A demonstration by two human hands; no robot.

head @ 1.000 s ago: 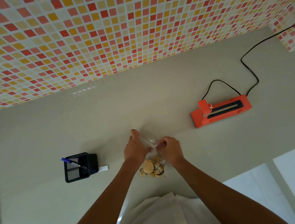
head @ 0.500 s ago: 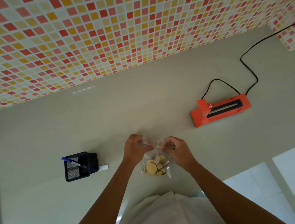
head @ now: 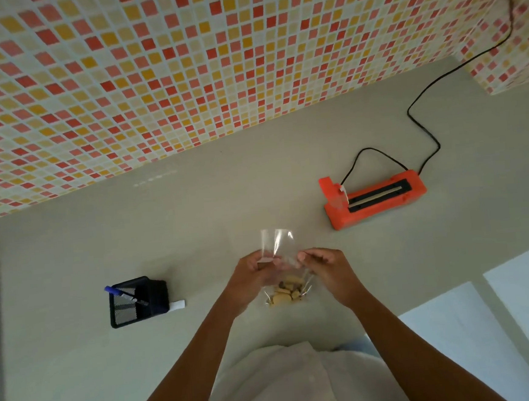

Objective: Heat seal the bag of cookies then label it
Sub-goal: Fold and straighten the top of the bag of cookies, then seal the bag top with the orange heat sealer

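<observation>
Both hands' fingers pinch the cookie bag (head: 280, 262) above the grey surface (head: 225, 203); mosaic-tiled wall (head: 183, 64) along its far edge.

Both my bare forearms reach forward from the bottom of the frame and converge at centre. My left hand (head: 252, 275) is curled, fingers folded in toward the palm, pinching the clear bag (head: 278, 246) at its left side just above the contents. My right hand (head: 325, 266) mirrors it, knuckles up, thumb and fingertips closed on the bag's right side. The two hands sit level and near each other, not touching, wrists straight, elbows out of view below.
</observation>
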